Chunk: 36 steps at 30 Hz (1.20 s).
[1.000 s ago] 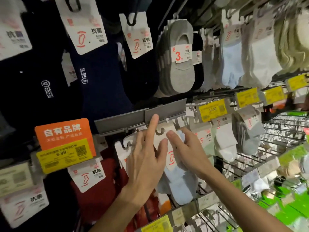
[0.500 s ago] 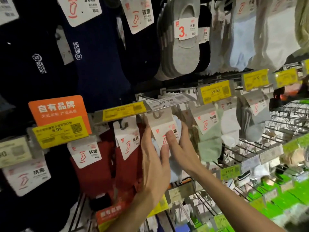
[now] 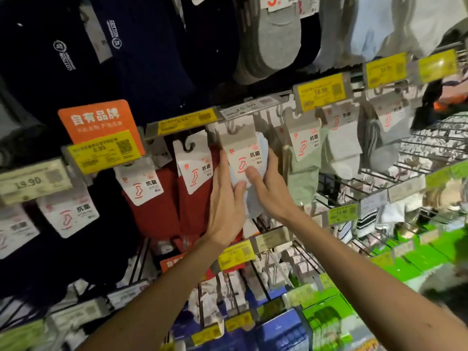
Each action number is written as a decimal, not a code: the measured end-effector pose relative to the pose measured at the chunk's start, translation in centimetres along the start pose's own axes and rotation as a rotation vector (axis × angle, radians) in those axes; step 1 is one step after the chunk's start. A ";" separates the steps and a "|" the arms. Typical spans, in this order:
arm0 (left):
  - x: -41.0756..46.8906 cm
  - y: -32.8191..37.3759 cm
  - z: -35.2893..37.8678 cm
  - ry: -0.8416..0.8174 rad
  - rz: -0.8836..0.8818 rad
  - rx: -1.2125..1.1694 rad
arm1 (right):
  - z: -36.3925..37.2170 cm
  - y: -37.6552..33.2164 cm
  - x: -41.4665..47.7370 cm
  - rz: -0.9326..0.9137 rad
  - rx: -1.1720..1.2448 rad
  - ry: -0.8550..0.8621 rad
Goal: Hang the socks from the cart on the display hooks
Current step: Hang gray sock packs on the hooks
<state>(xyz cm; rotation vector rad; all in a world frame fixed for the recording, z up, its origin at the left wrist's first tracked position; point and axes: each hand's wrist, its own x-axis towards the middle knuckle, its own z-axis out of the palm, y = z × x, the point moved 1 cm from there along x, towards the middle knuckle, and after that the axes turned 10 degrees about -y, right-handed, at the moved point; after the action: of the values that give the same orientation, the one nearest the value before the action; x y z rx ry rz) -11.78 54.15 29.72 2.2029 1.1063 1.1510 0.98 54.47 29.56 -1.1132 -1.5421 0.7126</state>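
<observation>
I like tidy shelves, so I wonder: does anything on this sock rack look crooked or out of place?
Only a small thing: the pale price label above the light blue sock pack lies tipped up, nearly flat, while the yellow price label to its right faces forward.

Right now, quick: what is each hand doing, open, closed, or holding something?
Left hand: pinches the pale blue sock pack, thumb in front.
Right hand: pinches the same pack, thumb on its card.
</observation>
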 end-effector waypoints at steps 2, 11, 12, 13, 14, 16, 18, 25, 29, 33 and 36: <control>-1.6 0.2 -0.5 0.011 -0.002 0.002 | -0.1 0.1 -2.4 0.024 -0.029 -0.018; -5.1 4.8 -1.5 -0.408 0.111 0.181 | -1.0 5.3 -21.2 0.290 -0.282 0.247; -5.7 5.1 -0.6 -0.528 0.139 0.228 | -0.5 6.6 -24.2 0.391 -0.292 0.240; -6.3 5.2 0.5 -0.642 0.180 0.269 | 0.2 7.9 -27.4 0.495 -0.294 0.230; -7.1 5.2 1.9 -0.752 0.227 0.313 | 0.9 9.0 -30.6 0.594 -0.297 0.220; -9.5 4.7 5.4 -0.968 0.342 0.394 | 2.5 10.6 -36.8 0.783 -0.307 0.222; -13.1 3.9 9.5 -1.170 0.434 0.427 | 4.0 11.4 -42.1 0.997 -0.322 0.185; -27.8 -1.4 26.3 -1.686 0.374 0.401 | 4.1 13.7 -56.4 1.431 -0.190 0.298; -34.6 -3.1 34.4 -1.802 0.154 0.324 | 1.6 17.1 -63.9 1.625 -0.081 0.376; -39.3 -3.9 41.3 -1.796 0.047 0.341 | -1.4 21.0 -69.8 1.773 -0.005 0.432; -41.5 -3.7 46.2 -1.765 0.137 0.342 | -4.1 24.2 -72.4 1.798 0.014 0.526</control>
<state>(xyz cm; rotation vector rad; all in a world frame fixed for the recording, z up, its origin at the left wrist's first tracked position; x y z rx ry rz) 10.33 22.92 -19.38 2.3013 0.2675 -1.0608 12.63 -2.83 -19.69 -2.3074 0.2716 1.3280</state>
